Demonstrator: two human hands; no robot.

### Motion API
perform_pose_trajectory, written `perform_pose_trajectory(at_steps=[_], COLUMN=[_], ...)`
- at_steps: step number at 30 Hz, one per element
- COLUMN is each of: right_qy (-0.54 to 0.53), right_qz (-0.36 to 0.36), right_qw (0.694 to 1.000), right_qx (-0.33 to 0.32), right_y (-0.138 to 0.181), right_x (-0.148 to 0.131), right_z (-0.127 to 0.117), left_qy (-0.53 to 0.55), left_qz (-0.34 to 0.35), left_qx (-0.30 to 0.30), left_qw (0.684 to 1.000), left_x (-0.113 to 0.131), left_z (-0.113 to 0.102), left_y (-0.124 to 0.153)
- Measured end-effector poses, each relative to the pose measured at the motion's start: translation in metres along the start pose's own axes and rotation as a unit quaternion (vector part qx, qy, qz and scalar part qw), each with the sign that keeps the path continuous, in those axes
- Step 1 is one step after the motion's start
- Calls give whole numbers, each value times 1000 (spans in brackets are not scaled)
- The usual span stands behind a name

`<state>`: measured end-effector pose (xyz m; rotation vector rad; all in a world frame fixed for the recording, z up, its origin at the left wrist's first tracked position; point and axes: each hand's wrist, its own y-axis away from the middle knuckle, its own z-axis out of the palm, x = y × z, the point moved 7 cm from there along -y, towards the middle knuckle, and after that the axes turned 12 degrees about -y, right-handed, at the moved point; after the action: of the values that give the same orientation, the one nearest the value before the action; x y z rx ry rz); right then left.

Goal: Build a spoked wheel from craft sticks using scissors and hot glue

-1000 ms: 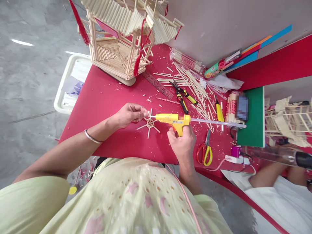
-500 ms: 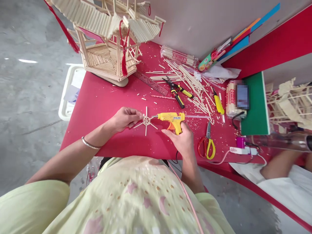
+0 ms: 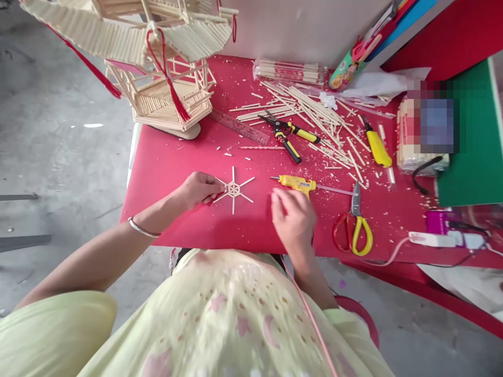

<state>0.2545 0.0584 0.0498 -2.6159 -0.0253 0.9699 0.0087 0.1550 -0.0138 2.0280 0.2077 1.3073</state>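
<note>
A six-armed wooden stick frame [image 3: 233,189] with small hexagons at its centre lies on the red table. My left hand [image 3: 200,189] is closed at its left side, with thumb and forefinger pinched at the frame; the exact piece between the fingertips is too small to make out. To the right, a yellow hot glue gun [image 3: 295,183] rests on the table, nozzle pointing left and a clear glue stick out of its back. My right hand [image 3: 294,217] is just in front of the gun, fingers loosely bent and apart, hiding part of the handle.
A stick-built pavilion [image 3: 168,104] with red tassels stands at the back left. Behind are pliers [image 3: 288,136], a ruler [image 3: 239,127], loose sticks [image 3: 310,112] and a stick pack [image 3: 291,70]. Scissors [image 3: 356,225] and a yellow-handled cutter [image 3: 378,149] lie right.
My right hand has let go of the glue gun, which now lies on the table. My left hand stays at the stick frame. The head view has shifted.
</note>
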Motion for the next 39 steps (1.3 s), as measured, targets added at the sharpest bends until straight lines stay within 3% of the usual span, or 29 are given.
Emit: perform_pose_trajectory(at_steps=[3, 7, 39], right_qy=[-66, -57, -36], right_qz=[-51, -56, -67], right_qw=[992, 991, 989], right_qx=[-90, -112, -128], right_y=[0, 1, 3], right_x=[-16, -14, -10], right_z=[47, 73, 76], left_qy=[-6, -24, -79], left_qz=[-14, -22, -67], left_qx=[7, 8, -20], left_qw=[1000, 999, 994], left_x=[0, 0, 6], left_z=[0, 0, 4], left_y=[-2, -4, -5])
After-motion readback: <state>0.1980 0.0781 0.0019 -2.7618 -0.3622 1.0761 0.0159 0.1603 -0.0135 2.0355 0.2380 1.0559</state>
